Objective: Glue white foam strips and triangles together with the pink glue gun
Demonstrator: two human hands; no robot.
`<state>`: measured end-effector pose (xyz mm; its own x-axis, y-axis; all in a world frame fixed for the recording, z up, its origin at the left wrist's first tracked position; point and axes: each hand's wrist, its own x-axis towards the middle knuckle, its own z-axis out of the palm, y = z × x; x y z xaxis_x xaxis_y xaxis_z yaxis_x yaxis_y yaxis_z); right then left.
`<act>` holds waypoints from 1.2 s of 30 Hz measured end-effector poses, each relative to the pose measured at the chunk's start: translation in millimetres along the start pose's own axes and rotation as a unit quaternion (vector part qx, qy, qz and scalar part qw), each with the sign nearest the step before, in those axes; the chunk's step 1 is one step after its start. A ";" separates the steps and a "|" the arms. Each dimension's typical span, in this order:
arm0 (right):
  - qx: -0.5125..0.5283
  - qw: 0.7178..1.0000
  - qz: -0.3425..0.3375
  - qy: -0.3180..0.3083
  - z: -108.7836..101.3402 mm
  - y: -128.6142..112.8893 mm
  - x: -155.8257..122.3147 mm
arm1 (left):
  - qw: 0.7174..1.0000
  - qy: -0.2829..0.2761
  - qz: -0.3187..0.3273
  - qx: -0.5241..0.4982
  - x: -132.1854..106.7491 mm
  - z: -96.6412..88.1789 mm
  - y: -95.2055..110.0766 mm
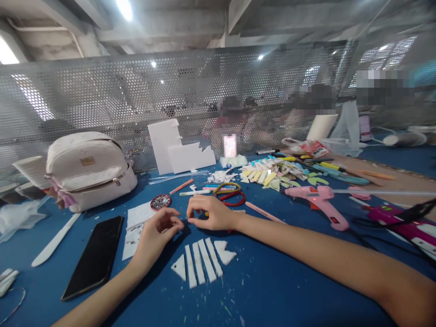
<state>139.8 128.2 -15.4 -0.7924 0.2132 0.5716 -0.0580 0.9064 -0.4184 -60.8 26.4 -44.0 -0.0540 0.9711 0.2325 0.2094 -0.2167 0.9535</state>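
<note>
My left hand point(158, 231) hovers over the blue table, fingers curled and thumb tip close to them. Facing it, my right hand point(211, 213) has its index finger and thumb bent together in a loop. Anything between the fingertips of either hand is too small to make out. Just below them lies a fish shape of separate white foam pieces: a triangular head point(179, 267) with a small hole, several narrow strips point(198, 262) and a notched tail point(225, 252). Beyond my right hand are a red elastic loop point(235, 200) and a yellow one, partly overlapping.
At left are a phone point(93, 259), a white plastic knife point(56, 240) and a backpack point(90, 172). A pink glue gun point(315, 200) with its cord lies right. Behind are a round red-rimmed dish point(161, 202), foam scraps point(272, 171), white boards point(190, 158) and a perforated metal partition point(136, 91).
</note>
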 end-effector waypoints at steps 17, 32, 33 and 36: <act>-0.028 0.999 -0.028 -0.015 3.2 -3.3 0.0 | 1.000 -0.002 0.000 -0.019 -0.6 0.2 2.9; -0.048 0.998 -0.032 -0.026 4.3 -3.3 -0.4 | 1.000 -0.010 0.002 -0.021 -0.9 2.6 5.6; -0.049 0.998 -0.032 -0.027 4.4 -3.4 -0.4 | 1.000 -0.011 0.002 -0.020 -0.9 2.7 6.0; -0.054 0.998 -0.032 -0.030 4.1 -3.9 -0.4 | 1.000 -0.011 0.004 -0.018 -1.2 2.7 7.7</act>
<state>137.8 123.1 -16.9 -0.8247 0.1345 0.5493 -0.0465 0.9519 -0.3028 -56.4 23.8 -37.5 -0.0300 0.9713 0.2361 0.1747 -0.2275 0.9580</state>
